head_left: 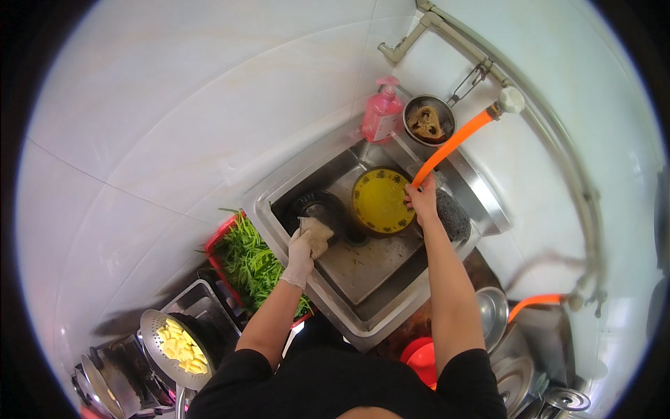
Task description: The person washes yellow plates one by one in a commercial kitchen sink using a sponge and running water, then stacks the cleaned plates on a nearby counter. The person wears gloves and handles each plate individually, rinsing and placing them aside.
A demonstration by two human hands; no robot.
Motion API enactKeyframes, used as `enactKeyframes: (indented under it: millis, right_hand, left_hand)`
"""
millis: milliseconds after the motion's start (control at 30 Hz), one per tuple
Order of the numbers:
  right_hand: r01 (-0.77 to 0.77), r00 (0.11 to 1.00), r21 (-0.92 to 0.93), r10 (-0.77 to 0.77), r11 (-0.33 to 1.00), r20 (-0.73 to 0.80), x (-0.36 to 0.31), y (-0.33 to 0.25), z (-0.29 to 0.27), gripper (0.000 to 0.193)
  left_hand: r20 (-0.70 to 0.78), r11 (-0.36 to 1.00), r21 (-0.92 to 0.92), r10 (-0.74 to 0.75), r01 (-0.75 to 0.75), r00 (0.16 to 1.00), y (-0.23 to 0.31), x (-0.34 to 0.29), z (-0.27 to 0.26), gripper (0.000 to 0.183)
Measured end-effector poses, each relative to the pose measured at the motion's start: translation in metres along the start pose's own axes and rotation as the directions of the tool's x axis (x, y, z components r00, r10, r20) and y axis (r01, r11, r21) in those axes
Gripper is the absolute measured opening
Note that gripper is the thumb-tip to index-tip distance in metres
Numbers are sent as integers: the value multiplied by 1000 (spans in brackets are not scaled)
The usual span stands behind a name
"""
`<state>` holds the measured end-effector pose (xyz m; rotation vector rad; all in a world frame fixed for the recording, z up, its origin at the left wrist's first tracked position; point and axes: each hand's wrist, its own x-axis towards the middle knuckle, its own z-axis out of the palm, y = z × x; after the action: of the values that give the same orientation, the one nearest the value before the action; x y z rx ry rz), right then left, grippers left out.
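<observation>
Left gloved hand point(299, 258) pinches beige cloth point(319, 236), right hand point(423, 201) orange flexible hose point(450, 145) by yellow round bowl point(380, 202): likely rinsing, next needing steady aim.

Through my remote feed I see a kitchen: a steel sink point(370, 271) with an orange hose point(453, 148) reaching over it, a pink pump bottle point(382, 117), tiled walls point(209, 91), leafy greens point(251, 260) and a perforated ladle point(154, 343) holding yellow pieces point(181, 347).

Shiny metal sink point(363, 269), smooth orange hose point(453, 145), glossy wall tiles point(209, 91)
</observation>
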<state>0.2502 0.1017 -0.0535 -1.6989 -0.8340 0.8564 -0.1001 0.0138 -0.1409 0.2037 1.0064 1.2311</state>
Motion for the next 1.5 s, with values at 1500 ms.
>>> enactKeyframes:
  millis: [1500]
  right_hand:
    - [-13,871,-393,203,919,447,-123,-37,-136,24]
  left_hand:
    - [849,-250,324,-349,-913,397,-197,-258,40,69]
